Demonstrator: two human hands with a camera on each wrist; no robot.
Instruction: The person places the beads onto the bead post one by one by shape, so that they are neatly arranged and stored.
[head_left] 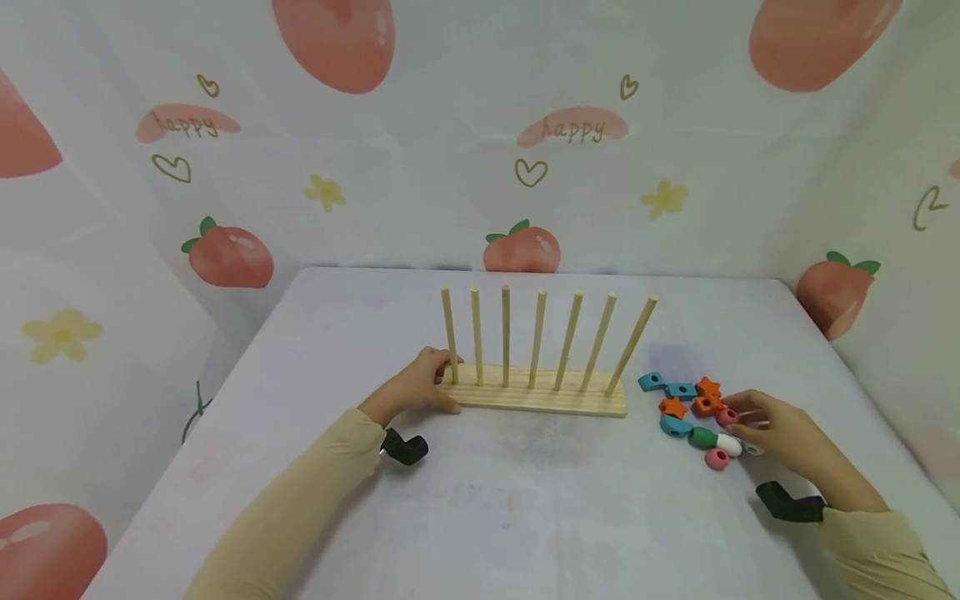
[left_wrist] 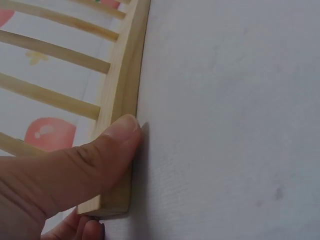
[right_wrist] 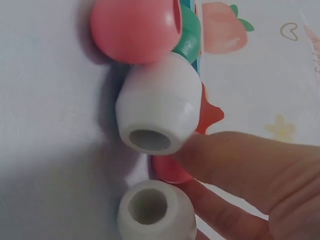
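Note:
In the head view a pale wooden peg board (head_left: 540, 400) with several upright rods stands mid-table. My left hand (head_left: 420, 385) grips its left end; in the left wrist view the thumb (left_wrist: 107, 152) presses the board's long edge and the other fingers are partly hidden. At the right, my right hand (head_left: 787, 433) pinches a pink bead (head_left: 727, 417) among other beads. The right wrist view shows this bead (right_wrist: 171, 170) mostly hidden by the thumb, between a white barrel-shaped bead (right_wrist: 157, 105) and a white round bead (right_wrist: 157, 210).
Beside the right hand lie orange star beads (head_left: 673, 407), blue beads (head_left: 677, 426), a green bead (head_left: 702, 438) and another pink bead (head_left: 717, 458). A patterned cloth (head_left: 420, 167) hangs behind the white table (head_left: 510, 517).

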